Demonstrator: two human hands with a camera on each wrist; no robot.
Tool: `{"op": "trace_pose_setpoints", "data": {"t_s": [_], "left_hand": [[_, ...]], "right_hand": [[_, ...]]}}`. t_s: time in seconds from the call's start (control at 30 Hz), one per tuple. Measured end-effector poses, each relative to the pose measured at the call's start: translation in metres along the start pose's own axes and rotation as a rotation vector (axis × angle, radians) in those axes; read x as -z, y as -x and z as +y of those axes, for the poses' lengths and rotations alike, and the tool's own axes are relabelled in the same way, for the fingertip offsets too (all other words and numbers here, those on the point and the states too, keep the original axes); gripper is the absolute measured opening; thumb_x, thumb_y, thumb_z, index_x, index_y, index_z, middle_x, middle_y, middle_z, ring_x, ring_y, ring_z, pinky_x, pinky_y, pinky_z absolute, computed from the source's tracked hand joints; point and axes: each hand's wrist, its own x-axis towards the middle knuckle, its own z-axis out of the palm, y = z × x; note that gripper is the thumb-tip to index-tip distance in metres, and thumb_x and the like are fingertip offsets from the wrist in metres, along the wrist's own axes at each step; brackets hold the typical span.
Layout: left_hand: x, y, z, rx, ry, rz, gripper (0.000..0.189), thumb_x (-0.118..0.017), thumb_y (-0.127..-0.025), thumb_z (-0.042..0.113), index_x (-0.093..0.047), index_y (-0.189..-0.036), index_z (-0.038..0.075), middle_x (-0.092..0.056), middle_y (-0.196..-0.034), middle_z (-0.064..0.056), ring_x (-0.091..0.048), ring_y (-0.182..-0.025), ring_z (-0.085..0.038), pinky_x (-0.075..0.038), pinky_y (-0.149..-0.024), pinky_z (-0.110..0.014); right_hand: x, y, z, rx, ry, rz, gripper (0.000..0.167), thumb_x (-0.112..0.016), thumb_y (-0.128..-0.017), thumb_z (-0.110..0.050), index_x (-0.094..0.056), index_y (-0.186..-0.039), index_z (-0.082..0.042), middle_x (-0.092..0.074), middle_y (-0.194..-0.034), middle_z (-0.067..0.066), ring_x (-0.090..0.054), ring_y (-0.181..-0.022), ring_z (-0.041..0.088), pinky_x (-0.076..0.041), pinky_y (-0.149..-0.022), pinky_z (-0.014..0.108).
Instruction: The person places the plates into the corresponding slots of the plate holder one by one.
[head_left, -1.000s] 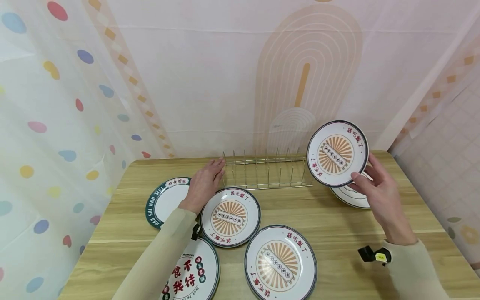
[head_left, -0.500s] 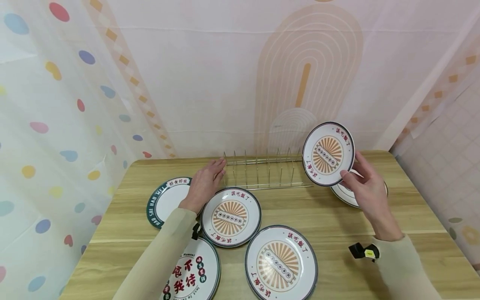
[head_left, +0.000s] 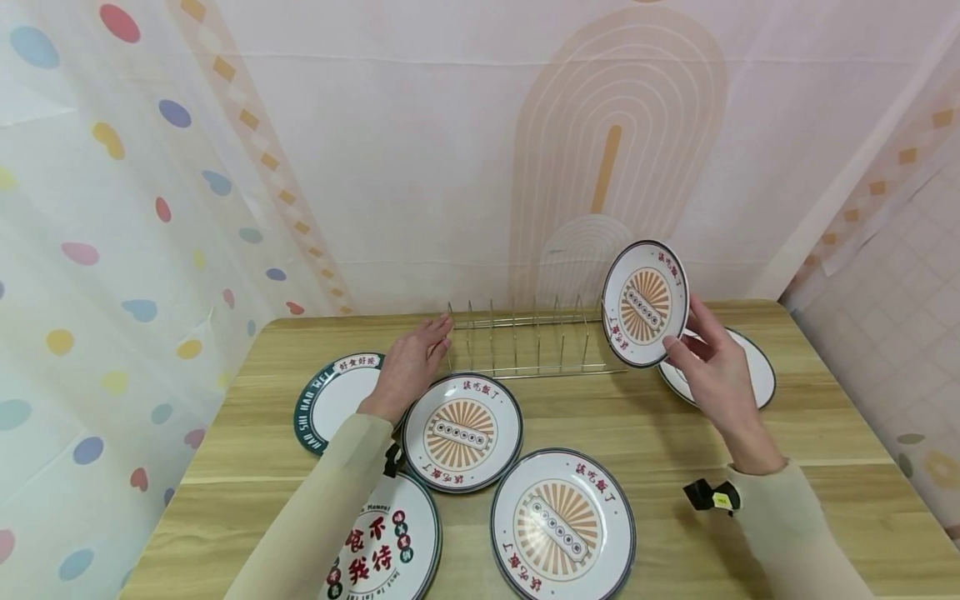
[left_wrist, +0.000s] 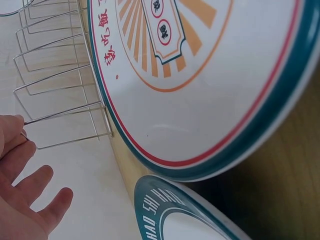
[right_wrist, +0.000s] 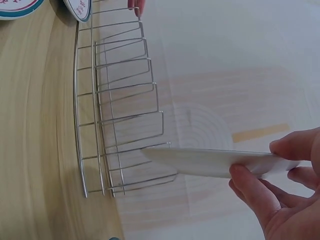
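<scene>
My right hand pinches a small white plate with a dark rim and an orange sunburst, thumb on its face. In the right wrist view the plate is seen edge-on, its far edge between the last dividers at the right end of the wire plate rack; whether it touches the wires I cannot tell. At the rack's other end, my left hand holds the top corner of a divider between thumb and forefinger, the other fingers loose in the left wrist view. The rack's slots hold no other plate.
Near the left hand lie a green-rimmed plate and a sunburst plate. Closer in are a plate with red characters and a larger sunburst plate. Another white plate lies partly behind the right hand. A curtain hangs behind the table.
My right hand has moved left with the plate, bringing it over the rack's right end and turning it more edge-on. The left hand has stayed at the rack's left end.
</scene>
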Motion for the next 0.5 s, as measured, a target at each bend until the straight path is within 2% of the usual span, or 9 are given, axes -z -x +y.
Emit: {"op": "trace_pose_setpoints", "data": {"t_s": [0.17, 0.4, 0.5], "left_hand": [[0.001, 0.000, 0.000, 0.003, -0.003, -0.002, 0.042, -0.059, -0.107, 0.015, -0.058, -0.147, 0.004, -0.053, -0.153, -0.011, -0.048, -0.142, -0.037, -0.042, -0.113, -0.056], [0.001, 0.000, 0.001, 0.009, -0.005, -0.011, 0.042, -0.059, -0.107, 0.015, -0.056, -0.148, 0.005, -0.052, -0.154, -0.011, -0.047, -0.142, -0.036, -0.041, -0.114, -0.055], [0.002, 0.001, 0.002, 0.012, -0.002, -0.013, 0.043, -0.058, -0.107, 0.015, -0.056, -0.149, 0.006, -0.052, -0.154, -0.011, -0.047, -0.143, -0.036, -0.040, -0.115, -0.055]], "right_hand": [[-0.006, -0.001, 0.003, 0.005, 0.071, -0.008, 0.066, -0.064, -0.100, -0.004, -0.040, -0.160, -0.012, -0.060, -0.139, 0.027, -0.061, -0.105, 0.000, -0.055, -0.079, 0.012], [-0.013, -0.003, 0.009, 0.022, 0.119, -0.012, 0.066, -0.065, -0.099, -0.003, -0.041, -0.160, -0.012, -0.062, -0.135, 0.027, -0.063, -0.115, 0.032, -0.051, -0.081, 0.007], [-0.016, -0.003, 0.011, 0.024, 0.127, -0.010, 0.065, -0.064, -0.099, -0.002, -0.041, -0.159, -0.010, -0.062, -0.133, 0.028, -0.063, -0.116, 0.038, -0.051, -0.081, 0.007]]}}
